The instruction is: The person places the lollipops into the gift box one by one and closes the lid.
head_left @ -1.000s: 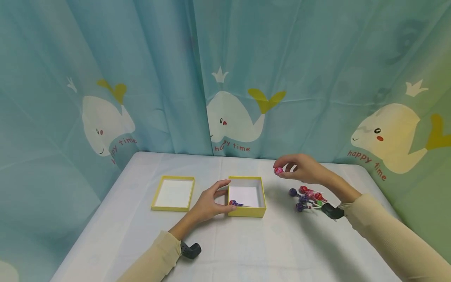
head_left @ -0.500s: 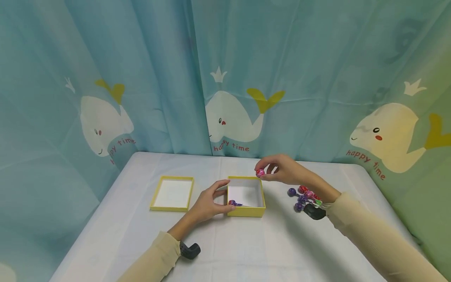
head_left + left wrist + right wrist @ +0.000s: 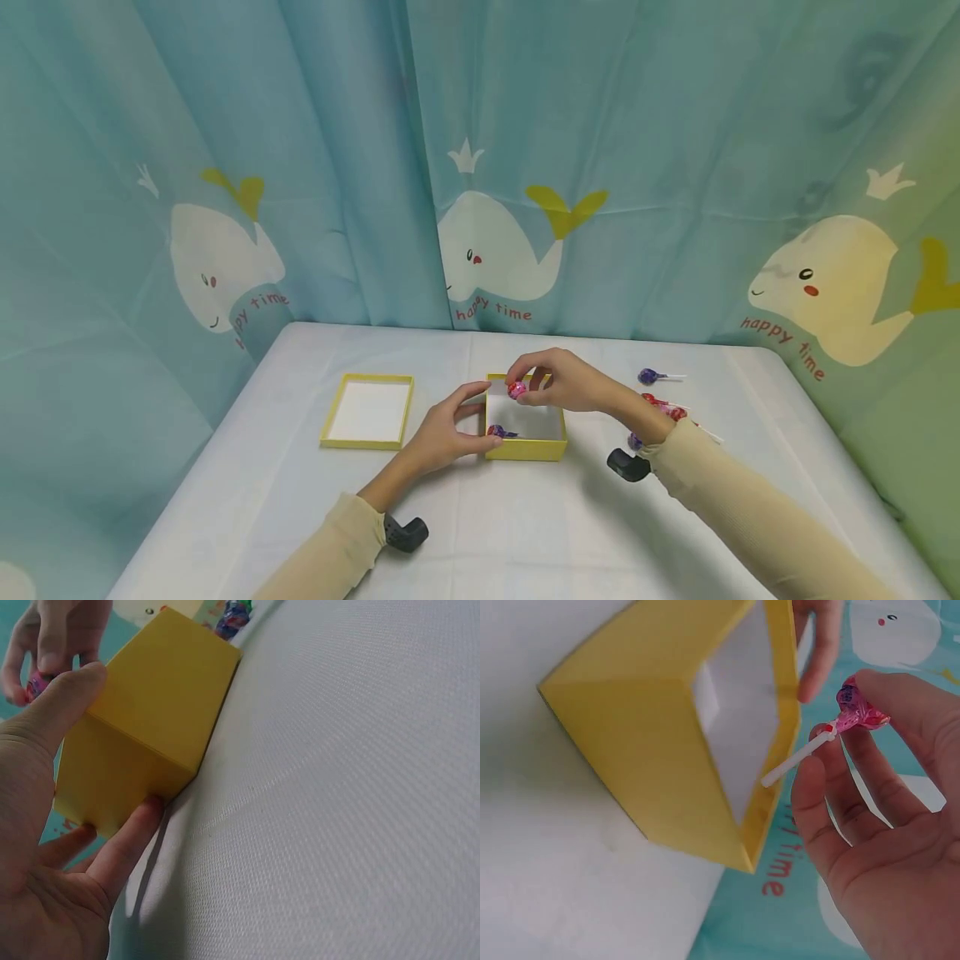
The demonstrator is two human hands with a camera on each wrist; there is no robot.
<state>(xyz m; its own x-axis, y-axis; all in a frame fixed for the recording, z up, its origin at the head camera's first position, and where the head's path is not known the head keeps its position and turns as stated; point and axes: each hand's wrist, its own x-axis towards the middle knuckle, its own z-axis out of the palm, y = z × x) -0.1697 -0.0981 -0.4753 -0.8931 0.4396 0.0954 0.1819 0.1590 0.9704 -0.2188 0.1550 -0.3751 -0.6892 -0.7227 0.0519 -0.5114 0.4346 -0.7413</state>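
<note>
A yellow box (image 3: 525, 451) with a white inside stands uncovered in the middle of the table. My left hand (image 3: 444, 429) grips its left end, thumb at the front corner and fingers toward the back; the left wrist view shows the thumb and fingertips against the yellow walls (image 3: 176, 682). Above the opening, my right hand (image 3: 566, 381) pinches a pink-wrapped lollipop (image 3: 516, 390). In the right wrist view the lollipop's white stick (image 3: 799, 757) points toward the box. Inside, near the front left, lies a purple and red lollipop (image 3: 501, 431).
To the left lies the yellow-rimmed lid (image 3: 367, 411), white side up. A purple lollipop (image 3: 649, 377) rests at the right, behind several red, pink and purple lollipops (image 3: 666, 407) partly covered by my right forearm. A whale-print curtain (image 3: 360, 167) hangs behind the table.
My right hand has carried the pink lollipop leftward and a little down, from the right of the box to over its opening. The left hand has stayed on the box.
</note>
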